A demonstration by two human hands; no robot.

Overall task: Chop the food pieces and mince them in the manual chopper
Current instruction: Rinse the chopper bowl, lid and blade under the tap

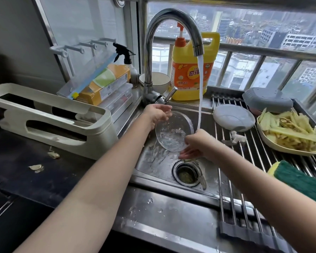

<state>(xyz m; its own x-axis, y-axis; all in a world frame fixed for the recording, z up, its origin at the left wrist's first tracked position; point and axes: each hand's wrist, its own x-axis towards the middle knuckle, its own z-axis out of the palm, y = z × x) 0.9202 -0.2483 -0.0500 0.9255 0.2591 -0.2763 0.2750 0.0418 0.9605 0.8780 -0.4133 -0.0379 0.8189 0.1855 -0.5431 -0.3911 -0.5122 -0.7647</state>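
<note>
Hands: both hold a clear bowl [173, 132] tilted over the sink [159, 167]; left hand [158, 114] grips its far rim, right hand [195, 145] cups its near edge with straight fingers, tap water striking the wrist.
Sink front: drain strainer [187, 173] just below the bowl; green-and-yellow sponge [299, 178] on the roll-up rack [244, 179] at the sink's right edge.
Rack, farther back: white chopper lid [233, 117], small blade part [235, 138], plate of yellow food strips [290, 134], grey container [266, 100].
Counter left: cream holder [49, 114], garlic bits [36, 168].
Back edge: faucet [171, 33] running, yellow detergent bottle [192, 70], white bowl [159, 81], spray bottle [126, 57].
</note>
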